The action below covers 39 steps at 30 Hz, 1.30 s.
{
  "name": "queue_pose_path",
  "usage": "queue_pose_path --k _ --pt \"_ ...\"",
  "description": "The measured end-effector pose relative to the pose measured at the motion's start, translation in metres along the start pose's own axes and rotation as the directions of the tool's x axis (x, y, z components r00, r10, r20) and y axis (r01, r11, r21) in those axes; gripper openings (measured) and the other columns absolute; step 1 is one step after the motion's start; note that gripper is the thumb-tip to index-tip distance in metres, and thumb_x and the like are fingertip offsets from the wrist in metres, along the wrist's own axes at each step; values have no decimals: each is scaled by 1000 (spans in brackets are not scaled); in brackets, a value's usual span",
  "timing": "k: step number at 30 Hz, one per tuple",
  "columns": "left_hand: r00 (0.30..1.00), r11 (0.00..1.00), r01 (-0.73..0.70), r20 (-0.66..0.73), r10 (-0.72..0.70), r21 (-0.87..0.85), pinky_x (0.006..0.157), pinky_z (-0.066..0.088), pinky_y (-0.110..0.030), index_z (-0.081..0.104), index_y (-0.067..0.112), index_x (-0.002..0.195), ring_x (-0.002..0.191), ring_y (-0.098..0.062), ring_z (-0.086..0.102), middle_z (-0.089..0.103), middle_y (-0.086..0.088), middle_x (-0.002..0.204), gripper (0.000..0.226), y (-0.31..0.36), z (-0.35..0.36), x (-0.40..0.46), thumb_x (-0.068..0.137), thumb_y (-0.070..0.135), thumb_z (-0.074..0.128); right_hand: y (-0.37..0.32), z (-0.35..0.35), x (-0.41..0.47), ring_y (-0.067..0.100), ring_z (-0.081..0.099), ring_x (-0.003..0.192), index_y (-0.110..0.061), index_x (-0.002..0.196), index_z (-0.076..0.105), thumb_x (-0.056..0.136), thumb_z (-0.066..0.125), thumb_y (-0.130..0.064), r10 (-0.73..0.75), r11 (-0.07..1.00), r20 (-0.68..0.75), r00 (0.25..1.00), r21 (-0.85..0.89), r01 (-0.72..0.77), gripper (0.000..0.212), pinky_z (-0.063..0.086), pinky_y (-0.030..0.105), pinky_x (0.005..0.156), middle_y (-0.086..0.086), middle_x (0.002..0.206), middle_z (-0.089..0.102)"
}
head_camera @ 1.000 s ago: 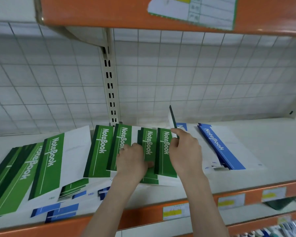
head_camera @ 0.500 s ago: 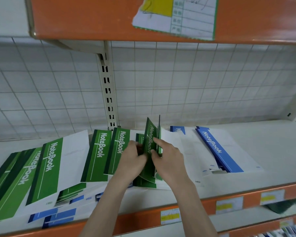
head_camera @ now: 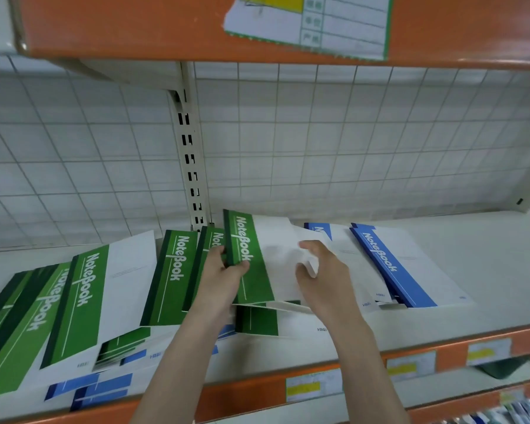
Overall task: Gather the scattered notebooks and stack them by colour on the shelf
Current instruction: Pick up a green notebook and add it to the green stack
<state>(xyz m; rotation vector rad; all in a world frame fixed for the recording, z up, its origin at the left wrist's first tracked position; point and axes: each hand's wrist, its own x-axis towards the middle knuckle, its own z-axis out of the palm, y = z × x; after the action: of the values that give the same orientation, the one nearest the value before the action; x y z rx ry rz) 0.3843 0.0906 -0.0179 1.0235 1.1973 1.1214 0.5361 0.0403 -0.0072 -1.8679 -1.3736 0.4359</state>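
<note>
A: Where do the hands sit?

B: Both are over the middle of the shelf (head_camera: 487,270), apart from each other. The left hand (head_camera: 224,276) grips the spine edge of a green notebook (head_camera: 251,261), thumb on the green band of the cover and fingers curled behind it. The notebook is tilted, its far end raised off the pile.

A: And the right hand?

B: The right hand (head_camera: 322,270) is at the white side of that same cover, fingers curled at the edge. Whether it pinches the cover or only touches it cannot be told; the fingertips are blurred.

A: What lies under the held notebook?

B: Another green-banded notebook (head_camera: 257,321), flat on the shelf, showing just below the raised one.

A: The other green ones?

B: Two green notebooks (head_camera: 172,276) overlap just left of the left hand. Farther left a fanned green pile (head_camera: 43,310) reaches the frame edge. Beneath its near side some small blue-banded covers (head_camera: 98,387) stick out by the orange shelf lip (head_camera: 453,347).

A: The blue ones?

B: The blue notebooks (head_camera: 389,267) lie to the right of the right hand, overlapping, with one more blue corner (head_camera: 317,231) behind them.

A: Anything above?

B: An orange upper shelf edge with a printed paper label (head_camera: 312,22), and a white wire grid back panel (head_camera: 349,142).
</note>
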Motion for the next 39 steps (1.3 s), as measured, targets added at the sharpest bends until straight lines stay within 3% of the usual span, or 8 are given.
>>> queue_pose_path --k 3,7,11,20,25,29,33,39 --pt "999 995 6 -32 -9 -98 72 51 -33 52 19 105 87 -16 64 64 -2 100 28 5 -10 4 88 -2 59 9 -5 3 22 52 97 -11 130 42 95 47 -40 172 970 -11 985 -171 -172 46 42 29 76 8 119 57" --pt "993 961 103 -27 -114 -256 58 50 -31 39 14 137 84 -18 64 61 1 95 59 7 -18 5 85 -2 62 14 -4 11 16 47 81 -8 125 48 95 52 -33 295 933 64 953 197 -302 40 42 24 63 10 113 60" --pt "992 957 118 -11 -126 -264 54 53 -29 46 21 122 80 -17 66 63 1 93 47 11 -27 5 84 -1 63 24 -7 16 23 52 69 -7 73 61 85 59 -2 350 756 95 932 559 -341 13 43 32 66 9 73 58" --pt "982 952 159 137 -127 -263 58 54 -31 60 15 110 80 -23 71 73 -8 94 26 18 -28 1 86 7 60 20 -1 17 11 66 69 -22 88 68 89 57 -8 228 779 30 973 594 -201 18 48 17 54 -8 75 72" --pt "991 970 99 113 -75 -221 64 53 -32 58 19 116 91 -21 68 70 -4 106 34 17 -18 -4 85 7 65 7 5 12 -8 60 63 -43 76 59 99 37 -42 158 833 194 968 500 -236 33 37 10 53 -26 63 64" --pt "997 965 63 57 -49 -256 65 53 -33 60 20 109 88 -20 69 73 -2 99 29 21 -28 -1 84 6 65 8 2 12 11 62 77 -19 96 64 100 39 -15 212 838 202 956 465 -284 26 50 16 62 1 95 70" --pt "995 936 97 60 -81 -340 61 55 -29 64 17 104 87 -22 71 74 -4 96 26 27 -38 3 80 8 67 11 11 2 11 58 107 -26 120 60 87 63 -22 -74 991 267 961 127 40 33 40 3 75 -14 114 62" --pt "995 951 94 63 -79 -295 67 56 -34 65 18 105 91 -25 71 74 -6 99 26 23 -41 3 82 7 66 -15 62 -16 30 17 142 -40 143 26 75 57 -64 -95 959 302 949 -228 168 79 14 53 116 -5 153 27"
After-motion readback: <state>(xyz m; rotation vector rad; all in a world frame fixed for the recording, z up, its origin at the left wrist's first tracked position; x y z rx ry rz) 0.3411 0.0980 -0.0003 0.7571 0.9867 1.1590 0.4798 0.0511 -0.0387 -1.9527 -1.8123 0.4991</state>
